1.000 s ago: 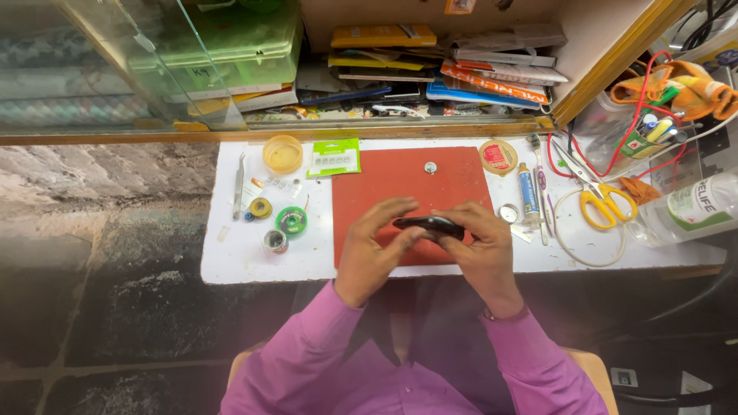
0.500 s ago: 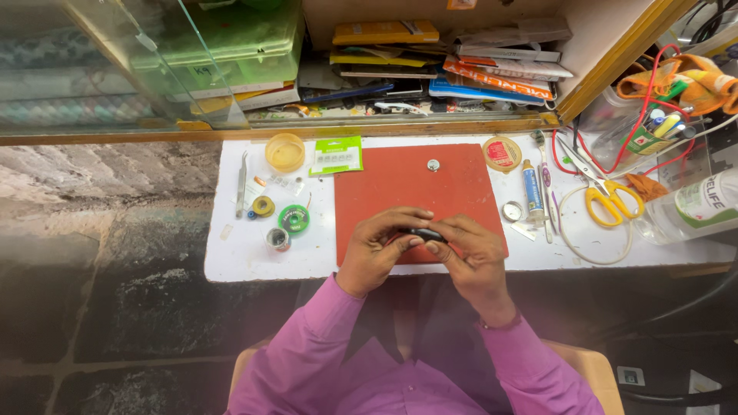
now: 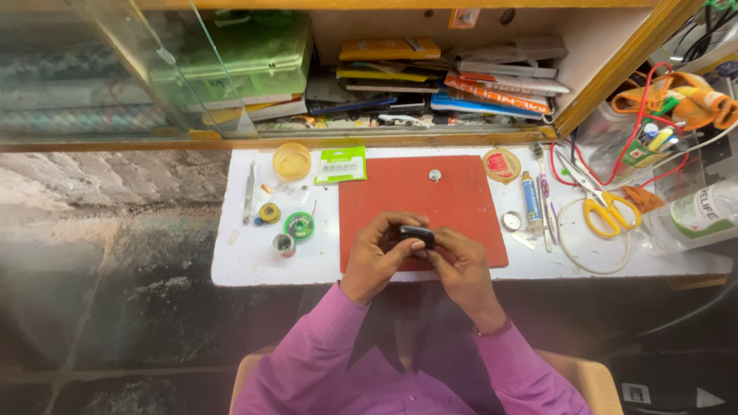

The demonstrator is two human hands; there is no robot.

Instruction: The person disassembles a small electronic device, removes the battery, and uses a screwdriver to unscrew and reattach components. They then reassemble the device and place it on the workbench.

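Both hands, left hand (image 3: 378,257) and right hand (image 3: 458,265), grip a small black device (image 3: 417,234) over the red mat (image 3: 419,201); yellow scissors (image 3: 603,209) at three o'clock; green spool (image 3: 299,225) at nine.

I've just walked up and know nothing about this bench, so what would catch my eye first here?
Probably the flat red rectangular mat in the middle of the white tabletop. Over its near edge the left hand and right hand hold a small black oblong object between their fingers. To the right lie yellow-handled scissors, and a green plastic box stands behind glass at the back left.
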